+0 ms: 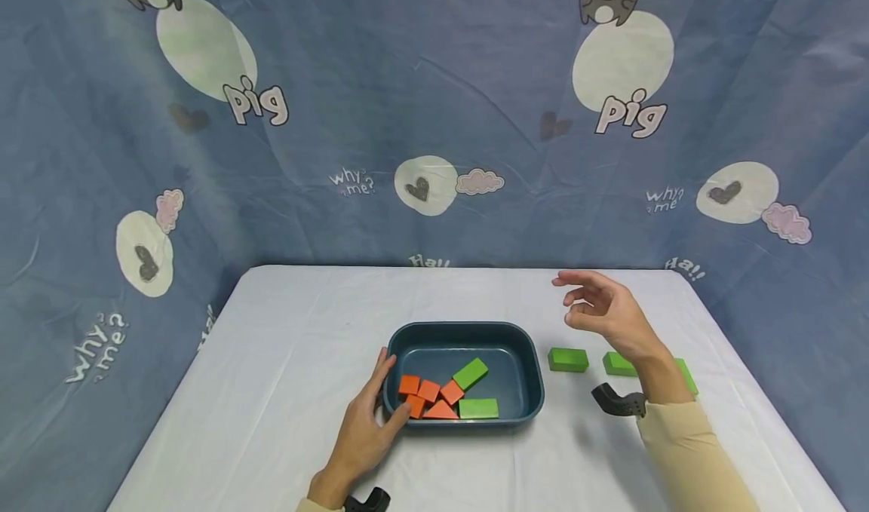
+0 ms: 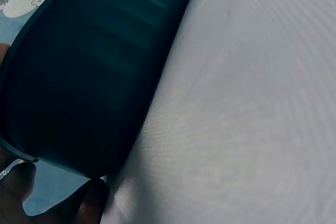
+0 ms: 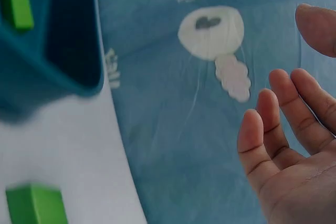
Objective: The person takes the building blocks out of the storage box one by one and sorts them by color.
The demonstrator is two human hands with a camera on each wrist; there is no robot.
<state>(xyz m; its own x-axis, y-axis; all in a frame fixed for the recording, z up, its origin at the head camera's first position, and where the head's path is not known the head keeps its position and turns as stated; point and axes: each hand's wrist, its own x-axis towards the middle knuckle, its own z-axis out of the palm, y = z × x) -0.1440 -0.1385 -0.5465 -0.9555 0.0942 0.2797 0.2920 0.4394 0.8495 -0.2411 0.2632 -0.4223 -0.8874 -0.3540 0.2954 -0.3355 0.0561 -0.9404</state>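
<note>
Green block [image 1: 568, 360], in head view, is probably needing an even pinch on both sides, while the left hand [image 1: 363, 429] is resting relaxed fingers against the tray [image 1: 434, 354]. The block is lying below the right hand [image 1: 604, 310] — its fingers are hanging loose, holding nothing.

Left wrist view: fingertips are touching the tray wall.

Right wrist view: the block is lying well apart from the fingertips.

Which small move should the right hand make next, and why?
Perhaps lower the right hand toward the green block just right of the tray: this raised hand holds nothing, and two green blocks lie inside with orange pieces, while the left hand touches the tray.
</note>
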